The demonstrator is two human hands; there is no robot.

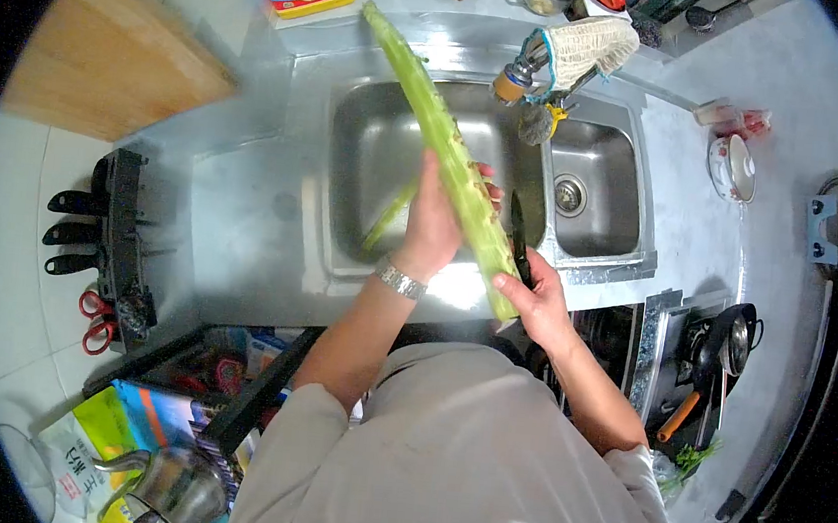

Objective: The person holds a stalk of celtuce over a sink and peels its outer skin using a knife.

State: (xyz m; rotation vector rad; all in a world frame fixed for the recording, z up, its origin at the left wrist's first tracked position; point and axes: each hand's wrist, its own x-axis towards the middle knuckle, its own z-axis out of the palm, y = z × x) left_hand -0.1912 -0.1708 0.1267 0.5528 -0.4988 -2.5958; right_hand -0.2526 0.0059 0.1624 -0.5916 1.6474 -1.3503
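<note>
A long pale-green celtuce stalk (pixel 425 103) with brownish leaf scars along one side slants over the sink, its thin end pointing away from me. My left hand (pixel 436 215), with a metal watch on the wrist, is wrapped round its middle from below. Near me, my right hand (pixel 541 304) grips the thick end, thumb on top. That same hand also has a dark, narrow knife or peeler (pixel 518 232) in it; its exact kind is hard to make out. Under the stalk, a green strip (pixel 390 217) lies in the large sink basin (pixel 358 157).
A smaller basin (pixel 603 148) adjoins on the right, with a faucet (pixel 518 76) and a mesh cloth (pixel 587 52) behind. Black-handled knives (pixel 73 231) and red scissors (pixel 98 321) hang at left. A pan (pixel 720 348) and a lidded pot (pixel 733 169) stand right.
</note>
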